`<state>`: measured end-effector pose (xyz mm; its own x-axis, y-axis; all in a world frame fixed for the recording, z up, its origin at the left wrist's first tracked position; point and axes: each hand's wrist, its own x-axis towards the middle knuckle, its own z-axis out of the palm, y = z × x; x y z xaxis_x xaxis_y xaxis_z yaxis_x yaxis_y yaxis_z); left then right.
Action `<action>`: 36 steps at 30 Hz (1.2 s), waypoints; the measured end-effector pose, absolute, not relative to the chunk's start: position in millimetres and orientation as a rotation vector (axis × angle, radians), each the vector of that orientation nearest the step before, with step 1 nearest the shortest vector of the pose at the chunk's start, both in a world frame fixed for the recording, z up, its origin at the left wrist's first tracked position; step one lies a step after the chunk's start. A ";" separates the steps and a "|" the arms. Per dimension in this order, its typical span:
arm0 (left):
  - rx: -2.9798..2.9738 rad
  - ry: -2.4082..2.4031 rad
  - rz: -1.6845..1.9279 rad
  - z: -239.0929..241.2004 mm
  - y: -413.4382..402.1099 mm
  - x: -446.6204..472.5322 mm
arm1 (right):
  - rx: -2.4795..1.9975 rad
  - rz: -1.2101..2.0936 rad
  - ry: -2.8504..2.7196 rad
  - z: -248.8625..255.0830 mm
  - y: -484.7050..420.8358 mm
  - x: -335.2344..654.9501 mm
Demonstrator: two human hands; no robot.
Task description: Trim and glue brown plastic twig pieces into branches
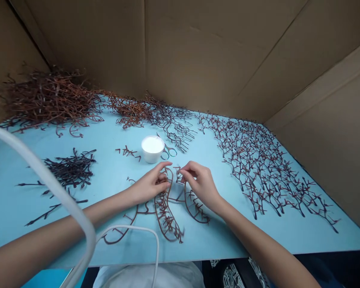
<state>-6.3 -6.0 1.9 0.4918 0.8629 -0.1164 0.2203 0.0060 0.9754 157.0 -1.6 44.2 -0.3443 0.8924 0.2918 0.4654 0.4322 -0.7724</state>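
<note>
In front of me on the pale blue table lies a brown curved plastic frame [156, 218] with looped arms, looking like sprue. Many small red-brown twig-like pieces [169, 218] lie in or along its loops. My left hand [150, 185] rests at the top of a loop, thumb and index finger apart, its other fingers curled by the frame. Just to the right, my right hand [199, 182] pinches a small brown twig piece [178, 173] between thumb and fingertips. A white cup [153, 149] with white contents stands beyond my hands, beside scissors [169, 152].
A heap of brown frames [51, 98] fills the back left, with dark stems [70, 168] nearer. Orange-brown pieces [132, 112] and dark branches [177, 124] lie at the back. Assembled branches [258, 160] cover the right. A white cable [63, 192] crosses the left foreground. Cardboard walls [198, 52] enclose the table.
</note>
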 end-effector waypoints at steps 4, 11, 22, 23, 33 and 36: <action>1.169 1.076 0.877 5.6 -9.2 -19.3 | -1.163 0.991 -1.517 47.9 9.5 165.9; 1.005 1.048 0.905 26.3 -22.9 -16.8 | -1.062 1.276 -1.036 34.3 18.2 174.2; 0.796 1.065 0.976 36.4 -28.5 -22.5 | -1.017 1.062 -0.815 40.7 16.4 172.3; 0.812 1.062 0.902 36.5 -28.4 -23.7 | -1.014 1.026 -0.827 42.3 17.7 173.6; 1.070 1.030 0.683 37.4 -23.3 -36.4 | -1.353 0.654 -1.400 34.0 37.8 211.6; 1.079 0.919 0.704 36.2 -23.0 -33.4 | -1.606 0.378 -1.984 31.0 32.3 203.8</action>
